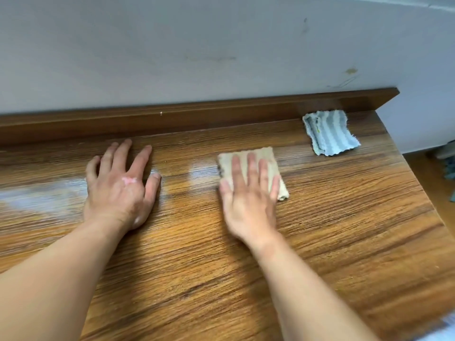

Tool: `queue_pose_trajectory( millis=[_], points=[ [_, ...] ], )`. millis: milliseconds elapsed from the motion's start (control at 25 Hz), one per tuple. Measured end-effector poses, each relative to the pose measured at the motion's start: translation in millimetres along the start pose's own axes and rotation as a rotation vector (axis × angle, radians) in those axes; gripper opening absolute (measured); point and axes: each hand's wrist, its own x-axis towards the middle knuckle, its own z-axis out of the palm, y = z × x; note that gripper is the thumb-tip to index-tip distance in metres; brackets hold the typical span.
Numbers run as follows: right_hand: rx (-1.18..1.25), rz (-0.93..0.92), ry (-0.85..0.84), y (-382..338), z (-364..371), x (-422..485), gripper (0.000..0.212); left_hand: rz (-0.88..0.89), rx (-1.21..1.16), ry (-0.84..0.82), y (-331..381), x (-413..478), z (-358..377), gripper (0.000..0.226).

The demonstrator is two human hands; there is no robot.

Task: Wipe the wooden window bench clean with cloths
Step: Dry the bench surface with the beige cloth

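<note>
The wooden window bench (332,230) fills the lower view, glossy with a wet sheen at the left. My right hand (248,195) lies flat with straight fingers on a folded beige cloth (266,158), pressing it onto the bench near the middle. My left hand (118,185) rests flat on the bare wood to the left, fingers spread, holding nothing. A grey striped cloth (330,132) lies crumpled by itself at the back right corner, apart from both hands.
A raised wooden back ledge (197,114) runs along a grey-white wall (197,50) behind the bench. The bench's right edge drops off to a wooden floor (433,178), where some blurred items sit at the far right.
</note>
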Motion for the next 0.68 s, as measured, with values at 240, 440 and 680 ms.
queue_pose_trajectory(
  millis=[240, 440, 680],
  points=[
    [-0.219, -0.666, -0.119, 42.8, 20.3, -126.6, 0.072, -0.007, 0.015, 0.001, 0.7, 2.3, 1.2, 0.063],
    [0.007, 0.238, 0.035, 91.2, -16.1, 7.1, 0.068, -0.015, 0.031, -0.004, 2.0, 1.6, -2.7, 0.065],
    [0.005, -0.407, -0.092, 25.3, 35.0, -200.1, 0.07, -0.036, 0.051, -0.031, 2.8, 0.8, -6.6, 0.064]
  ],
)
